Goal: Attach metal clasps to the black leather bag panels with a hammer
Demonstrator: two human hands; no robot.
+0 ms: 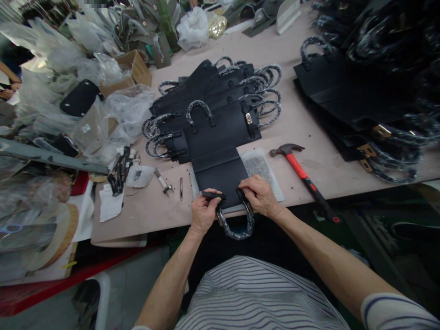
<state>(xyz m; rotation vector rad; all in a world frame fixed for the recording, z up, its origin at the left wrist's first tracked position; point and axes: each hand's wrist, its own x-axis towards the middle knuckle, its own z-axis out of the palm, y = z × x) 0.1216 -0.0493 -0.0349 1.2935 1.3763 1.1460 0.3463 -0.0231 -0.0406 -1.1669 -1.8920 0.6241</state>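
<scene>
A black handbag panel (220, 172) lies before me, reaching over the table's front edge. Its near handle (239, 233), wrapped in clear plastic, hangs past the edge, and a second wrapped handle (199, 107) stands at its far end. My left hand (205, 211) is closed in a pinch on a small dark strap-like piece (211, 195) by the handle's left base. At the right base, the fingers of my right hand (259, 195) are closed on the handle's end tab (240, 195). A pale slab (266, 169) shows partly from under the panel.
Right of the panel lies a hammer (297, 167) with a red and black grip. Left are a metal punch (181, 189), a small metal tool (162, 182) and black straps (120, 172). Stacked black bag panels (206, 78) lie behind; more panels (343, 96) are at right.
</scene>
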